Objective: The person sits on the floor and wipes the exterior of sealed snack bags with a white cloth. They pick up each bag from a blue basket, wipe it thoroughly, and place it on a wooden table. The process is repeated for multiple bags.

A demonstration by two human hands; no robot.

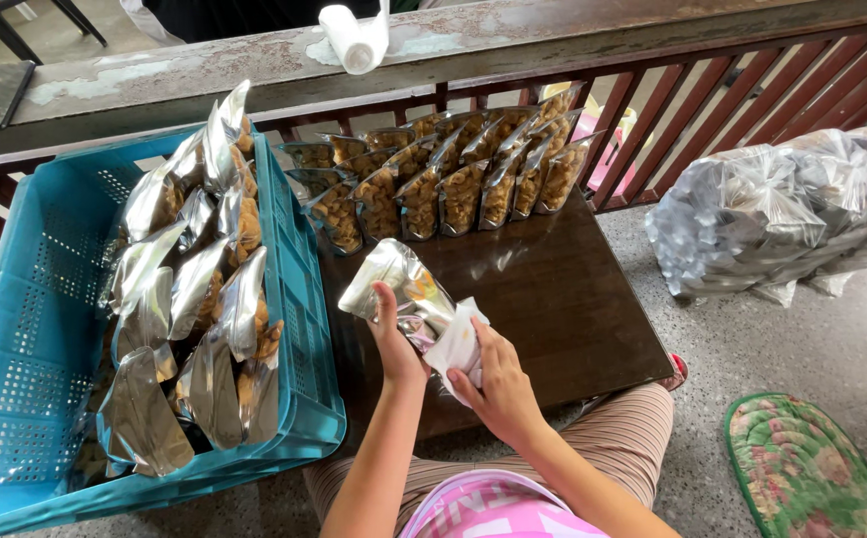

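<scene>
The left hand (394,339) has its grip closed around the side of a silver foil pouch (393,282), thumb and fingers pinching it from below so that it stands tilted above the dark wooden surface (563,299). The right hand (498,384) has its grip closed on a folded white cloth (456,344), which is pressed against the lower end of the same pouch. The pouch is held just above the near middle of the surface, directly in front of the person. Judged from its look, the pouch is light, the foil is thin, smooth and probably slippery, and the contents appear to be brittle snack pieces that could crush under a hard squeeze; the flat sealed edges or the side seams seem the safest places to take hold. At the far edge of the surface, rows of filled pouches with clear fronts (453,184) stand upright, close together and leaning on one another. A blue plastic crate (35,329) sits touching the left side of the surface, holding more silver pouches (194,299) stacked loosely. A wooden railing (573,45) runs behind, with a white roll (349,38) resting on it. A large bag of empty pouches (782,209) lies on the floor to the right, near a patterned mat (812,468).
</scene>
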